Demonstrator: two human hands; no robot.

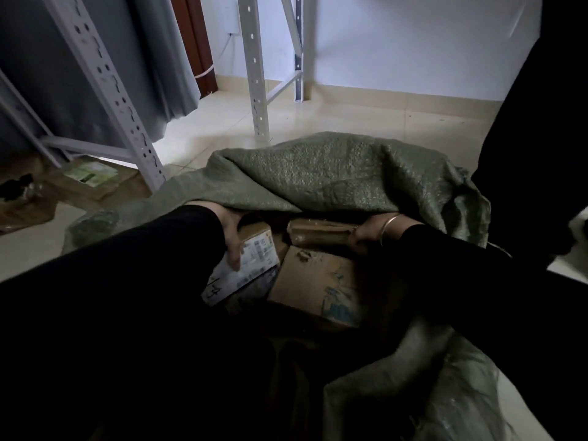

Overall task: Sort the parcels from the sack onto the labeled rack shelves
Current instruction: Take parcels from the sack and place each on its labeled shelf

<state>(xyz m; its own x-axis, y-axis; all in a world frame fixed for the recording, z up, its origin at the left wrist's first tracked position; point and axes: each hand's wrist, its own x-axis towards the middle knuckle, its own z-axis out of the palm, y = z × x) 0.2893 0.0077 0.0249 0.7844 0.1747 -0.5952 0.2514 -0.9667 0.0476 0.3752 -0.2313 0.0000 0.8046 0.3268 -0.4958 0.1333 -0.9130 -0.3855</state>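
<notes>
A green woven sack (334, 173) lies open on the tiled floor, with several cardboard parcels inside. My left hand (230, 238) reaches into the sack and grips a small box with a white shipping label (254, 256) along its left edge. My right hand (366, 238), with a bangle on the wrist, is closed on the end of a long tape-wrapped brown parcel (321, 233) lying at the back of the sack. Between the two lies a larger brown carton (315, 281) with blue print. Both sleeves are black and hide the near part of the sack.
White perforated rack uprights stand at the left (127, 122) and in the middle behind the sack (254, 74). Brown parcels (92, 179) lie on the floor under the left rack. A grey curtain (152, 58) hangs at the back left. A dark figure or garment (541, 154) fills the right edge.
</notes>
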